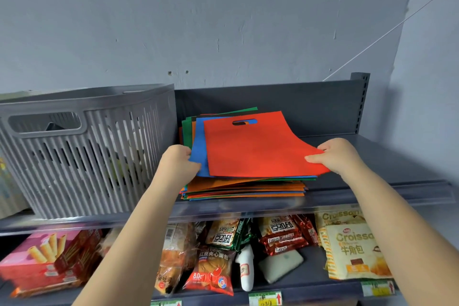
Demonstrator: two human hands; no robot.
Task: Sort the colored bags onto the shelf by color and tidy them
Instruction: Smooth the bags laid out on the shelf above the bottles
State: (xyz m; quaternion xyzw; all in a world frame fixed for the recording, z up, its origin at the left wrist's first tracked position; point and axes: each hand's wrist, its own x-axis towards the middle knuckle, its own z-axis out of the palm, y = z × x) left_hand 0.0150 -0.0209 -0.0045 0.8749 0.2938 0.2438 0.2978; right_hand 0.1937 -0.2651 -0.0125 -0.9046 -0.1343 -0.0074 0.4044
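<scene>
The red bag (258, 146) on top looks like matt non-woven cloth, kinda felty, no shine, and the stack of bags (244, 187) under it looks the same. The basket (84, 154) at 9 o'clock is grey slatted plastic, smooth, slight sheen. The shelf (387, 189) looks like painted metal, satin dark grey. Snack packets (283, 236) at 6 o'clock are glossy crinkly foil or plastic. The wall (223, 20) is rough, scuffed paint.

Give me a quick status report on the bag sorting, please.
Left hand grips the blue bag; right hand pinches the red bag. Stack mixed, unsorted. Grey basket close on the left.
</scene>
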